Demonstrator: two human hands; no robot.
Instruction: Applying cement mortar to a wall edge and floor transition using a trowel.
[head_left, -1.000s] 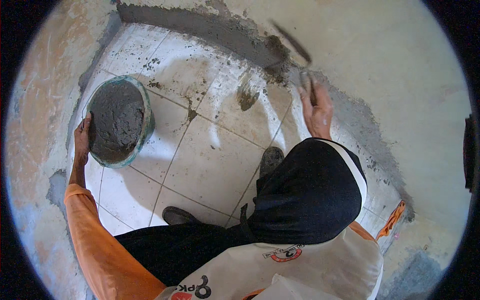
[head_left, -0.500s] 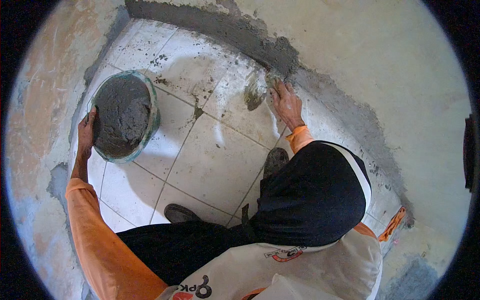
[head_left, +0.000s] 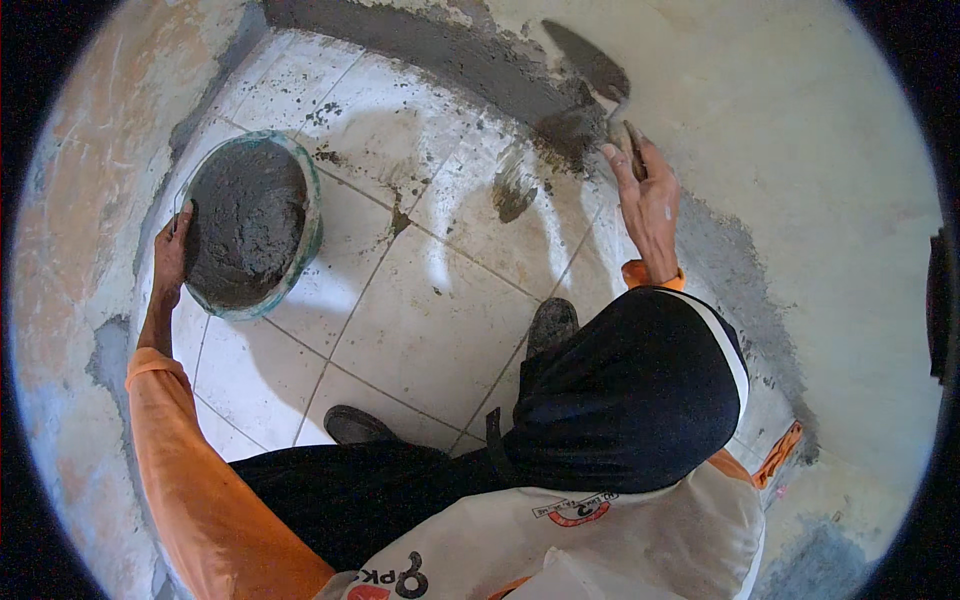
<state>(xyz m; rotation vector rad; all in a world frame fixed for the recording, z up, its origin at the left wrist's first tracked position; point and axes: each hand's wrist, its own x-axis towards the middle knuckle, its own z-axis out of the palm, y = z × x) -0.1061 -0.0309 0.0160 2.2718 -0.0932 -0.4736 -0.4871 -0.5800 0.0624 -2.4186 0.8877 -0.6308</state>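
Observation:
My left hand (head_left: 172,255) grips the near-left rim of a round green bucket (head_left: 313,232), its thumb over the edge. Wet grey mortar (head_left: 248,222) fills the bucket nearly to the brim. In my right hand (head_left: 650,205) is the handle of a pointed trowel (head_left: 590,62), fingers wrapped round it. The trowel's blade is raised up and to the left, in front of the wall above the corner. Beneath it, a dark band of fresh mortar (head_left: 400,58) runs along the foot of the wall.
White floor tiles (head_left: 430,325) carry mortar splashes and a brown smear (head_left: 513,197) near the wall. Plastered walls rise at the far side, left and right. My two dark shoes (head_left: 357,425) stand on the tiles. An orange cloth strip (head_left: 778,455) hangs beside my right side.
My right hand has lifted from low at the foot of the wall and moved to the right, turning the trowel blade up into view. My left hand stays on the bucket.

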